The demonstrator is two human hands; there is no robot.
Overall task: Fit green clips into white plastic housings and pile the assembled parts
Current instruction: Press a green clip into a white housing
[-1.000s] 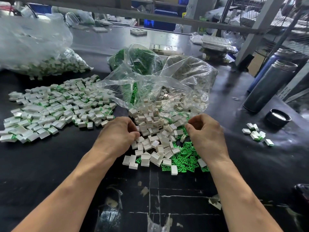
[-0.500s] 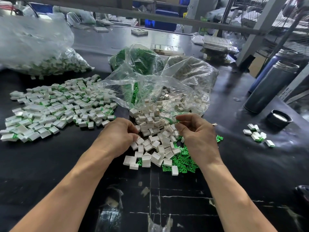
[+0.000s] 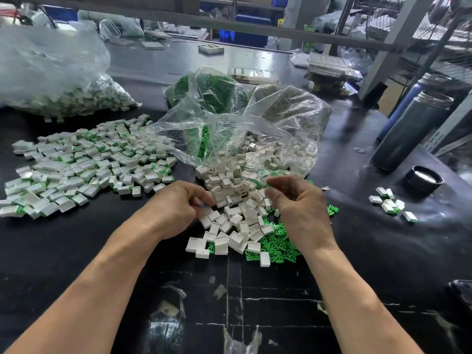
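A heap of loose white housings (image 3: 231,200) spills from a clear bag (image 3: 255,134) at the table's middle. Loose green clips (image 3: 279,247) lie at its near right side. My left hand (image 3: 176,208) has its fingers curled down at the heap's left edge, pinching a white housing (image 3: 208,210). My right hand (image 3: 301,208) hovers over the heap's right side, thumb and curled fingertips close together; whatever is between them is hidden. A wide pile of assembled parts (image 3: 84,164), white with green edges, lies to the left.
A bag of green clips (image 3: 209,93) stands behind the heap, and a big bag of assembled parts (image 3: 63,98) sits at the back left. On the right are a few assembled parts (image 3: 390,204), a steel flask (image 3: 408,131) and its black lid (image 3: 424,178).
My right hand has lifted off the green clips and moved up and left over the white heap. My left hand stayed at the heap's left edge, its fingers shifting slightly.
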